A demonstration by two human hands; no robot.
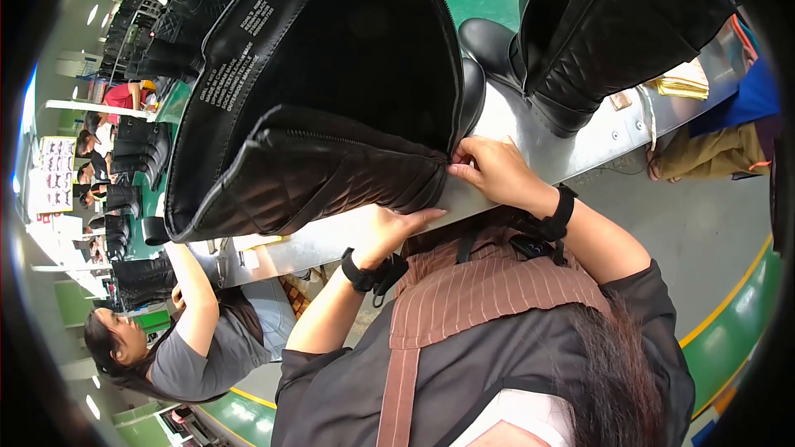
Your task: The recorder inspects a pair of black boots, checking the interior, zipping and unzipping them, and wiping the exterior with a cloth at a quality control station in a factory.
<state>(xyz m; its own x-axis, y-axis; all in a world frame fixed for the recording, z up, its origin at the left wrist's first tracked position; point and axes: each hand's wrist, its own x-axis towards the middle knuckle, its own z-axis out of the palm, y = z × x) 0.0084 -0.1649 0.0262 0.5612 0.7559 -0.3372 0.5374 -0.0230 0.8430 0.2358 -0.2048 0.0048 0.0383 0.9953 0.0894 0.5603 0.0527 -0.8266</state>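
Observation:
A tall black boot (331, 170) with a quilted shaft spreads open before me, its side zipper undone and its dark lining showing pale print. At the zipper's lower end, the thumb and fingertips of my right hand (501, 170) are pinched together on the zipper; the pull itself is hidden. My left hand (389, 233) holds the quilted shaft from the near side, thumb stretched toward the right hand and the other fingers mostly hidden behind the leather. A second black boot (571, 58) stands upright to the right, its shaft gaping, with neither hand on it.
A shiny metal bench (580, 149) runs beneath the boots, with yellow papers (683, 79) at its right. At my left, a co-worker in a grey shirt (207, 356) reaches up to the bench. More black boots (141, 153) stand farther left. Another person's trousers (716, 153) show at right.

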